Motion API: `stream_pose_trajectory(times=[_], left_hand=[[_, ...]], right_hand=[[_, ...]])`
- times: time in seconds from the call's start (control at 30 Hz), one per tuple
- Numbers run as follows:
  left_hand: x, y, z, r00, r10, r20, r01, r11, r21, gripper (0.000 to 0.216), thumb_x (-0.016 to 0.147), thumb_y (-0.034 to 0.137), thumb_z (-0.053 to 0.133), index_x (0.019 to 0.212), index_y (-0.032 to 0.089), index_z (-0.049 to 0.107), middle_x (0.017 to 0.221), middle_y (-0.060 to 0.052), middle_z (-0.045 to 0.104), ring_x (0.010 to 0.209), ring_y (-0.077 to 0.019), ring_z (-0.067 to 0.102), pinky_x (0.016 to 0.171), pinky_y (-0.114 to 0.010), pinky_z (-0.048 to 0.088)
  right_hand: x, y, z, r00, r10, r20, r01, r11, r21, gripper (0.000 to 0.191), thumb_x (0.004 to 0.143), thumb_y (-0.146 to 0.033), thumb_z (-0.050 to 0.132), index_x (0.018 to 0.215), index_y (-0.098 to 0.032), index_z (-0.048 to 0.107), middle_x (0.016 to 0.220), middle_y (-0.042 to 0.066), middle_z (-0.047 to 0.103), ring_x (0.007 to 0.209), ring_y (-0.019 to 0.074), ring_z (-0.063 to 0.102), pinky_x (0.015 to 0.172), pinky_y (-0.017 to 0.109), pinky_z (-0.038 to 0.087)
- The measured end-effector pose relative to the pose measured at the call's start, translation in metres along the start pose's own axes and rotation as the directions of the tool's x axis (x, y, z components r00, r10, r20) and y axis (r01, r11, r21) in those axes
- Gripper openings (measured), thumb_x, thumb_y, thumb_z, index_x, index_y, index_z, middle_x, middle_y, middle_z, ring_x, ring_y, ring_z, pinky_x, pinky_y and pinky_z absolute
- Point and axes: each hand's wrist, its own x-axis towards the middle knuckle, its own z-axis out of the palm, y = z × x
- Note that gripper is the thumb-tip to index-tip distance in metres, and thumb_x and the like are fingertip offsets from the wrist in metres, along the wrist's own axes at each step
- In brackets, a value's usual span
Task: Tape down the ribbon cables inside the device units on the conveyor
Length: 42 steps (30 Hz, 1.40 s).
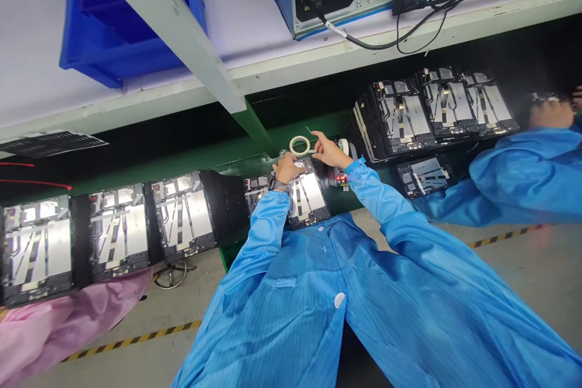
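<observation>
Cream tape roll, right hand perhaps touching

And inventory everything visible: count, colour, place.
Devices: at least nine, silver and black, front, sides
Ring: one, cream, beyond front device
Roll: one, white, right of ring
Display: one, red, below roll
Bins: multiple, blue, upper left
Computer: one, grey, top
Cables: several, black, beside computer
Shelf: one, white, above bench
Bench: one, green, under devices
Co-workers' sleeves: multiple, pink left, blue right
Coat: one, blue, lower centre
Left fingers: several, bare, at front device
Right fingers: several, bare, near ring
</observation>
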Motion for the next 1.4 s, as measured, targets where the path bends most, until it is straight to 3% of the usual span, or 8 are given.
stream_pose_trajectory(times=[0.1,0.2,0.47,0.73,1.0,1.27,1.4], left_hand=[[0.005,0.000,-0.002,1.000,-0.009,0.022,0.009,1.000,-0.003,0.054,0.071,0.046,0.091,0.107,0.027,0.056,0.120,-0.007,0.072,0.129,-0.0324,0.060,0.109,-0.045,0.034],[0.008,-0.002,-0.003,0.999,-0.012,0.049,0.012,1.000,-0.004,0.055,0.069,0.047,0.092,0.107,0.027,0.056,0.119,-0.006,0.072,0.128,-0.0324,0.060,0.109,-0.044,0.035],[0.004,-0.002,-0.006,0.999,0.004,0.047,-0.003,1.000,-0.010,0.056,0.069,0.046,0.092,0.108,0.027,0.057,0.119,-0.007,0.072,0.126,-0.0338,0.061,0.109,-0.046,0.036],[0.011,-0.010,0.002,0.999,0.033,0.024,-0.032,0.999,-0.024,0.056,0.069,0.046,0.091,0.108,0.026,0.057,0.123,-0.009,0.073,0.129,-0.0341,0.060,0.109,-0.048,0.036],[0.009,-0.009,0.000,0.999,0.027,0.032,-0.027,1.000,-0.012,0.057,0.070,0.047,0.091,0.111,0.027,0.057,0.125,-0.009,0.072,0.131,-0.0340,0.059,0.108,-0.047,0.036],[0.013,-0.009,0.001,0.999,0.013,0.040,-0.012,1.000,-0.003,0.057,0.069,0.046,0.091,0.110,0.027,0.057,0.125,-0.010,0.072,0.132,-0.0353,0.059,0.109,-0.048,0.035],[0.010,-0.008,-0.001,0.999,0.001,0.048,0.000,1.000,-0.009,0.061,0.067,0.050,0.093,0.111,0.027,0.057,0.126,-0.010,0.072,0.132,-0.0351,0.059,0.111,-0.048,0.036]], right_hand=[[-0.003,-0.003,0.002,0.989,-0.003,0.151,0.000,1.000,0.018,0.089,0.088,-0.009,0.059,0.166,-0.015,0.015,0.099,0.003,0.072,0.087,0.0188,0.067,0.082,0.028,0.052],[-0.001,-0.012,0.007,0.961,-0.011,0.276,0.036,0.996,-0.085,0.097,0.082,-0.002,0.057,0.168,-0.013,0.012,0.097,0.004,0.076,0.085,0.0190,0.068,0.076,0.025,0.050],[0.018,-0.039,0.006,0.908,0.021,0.417,0.136,0.929,-0.343,0.102,0.082,-0.008,0.067,0.169,-0.014,0.014,0.098,0.011,0.078,0.077,0.0240,0.071,0.067,0.028,0.047],[0.022,-0.048,0.009,0.906,0.028,0.423,0.168,0.893,-0.418,0.106,0.084,-0.013,0.070,0.169,-0.012,0.008,0.105,0.015,0.079,0.088,0.0286,0.076,0.074,0.031,0.051],[0.021,-0.046,0.021,0.936,0.034,0.350,0.151,0.860,-0.487,0.101,0.090,-0.020,0.069,0.169,-0.010,0.008,0.122,0.022,0.075,0.109,0.0339,0.074,0.085,0.035,0.054],[0.023,-0.056,0.018,0.939,0.073,0.336,0.113,0.856,-0.504,0.103,0.088,-0.018,0.073,0.169,-0.009,0.010,0.123,0.024,0.075,0.111,0.0363,0.074,0.085,0.037,0.055],[0.028,-0.058,0.006,0.914,0.137,0.383,0.048,0.899,-0.436,0.107,0.083,-0.015,0.075,0.170,-0.012,0.012,0.117,0.019,0.077,0.102,0.0309,0.076,0.080,0.032,0.054]])
